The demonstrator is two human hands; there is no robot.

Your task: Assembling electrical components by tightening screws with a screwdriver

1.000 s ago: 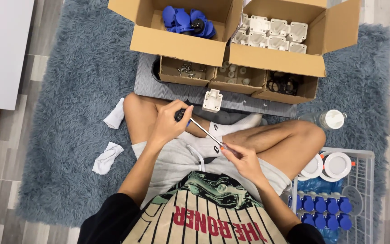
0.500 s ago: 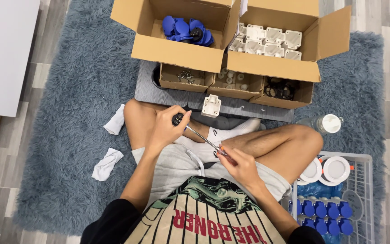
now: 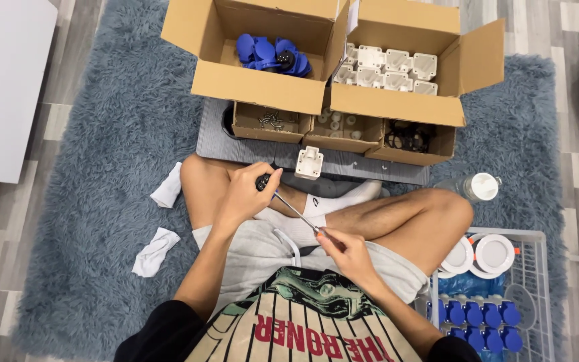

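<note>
Screwdriver (image 3: pixel 289 206) lay across your lap, in front of the grey board (image 3: pixel 236 144) that carried the boxes, its long axis slanting from upper left to lower right. Your left hand (image 3: pixel 246 194) was clenched around the dark handle, just in front of the board's near edge, wrist bent inward and forearm rising from your left side. The shaft ran away from that grip toward your body, and your right hand (image 3: pixel 346 251) met it at the tip, fingers pinched shut around the end; whether a small part sat in that pinch could not be told. The right hand was therefore the nearer one to the working end, the left the nearer one to the board. A white plastic housing (image 3: pixel 308 162) stood on the board's near edge, just beyond and right of the handle, apart from both hands. Two white cloths (image 3: pixel 159 221) lay on the rug left of the board.
</note>
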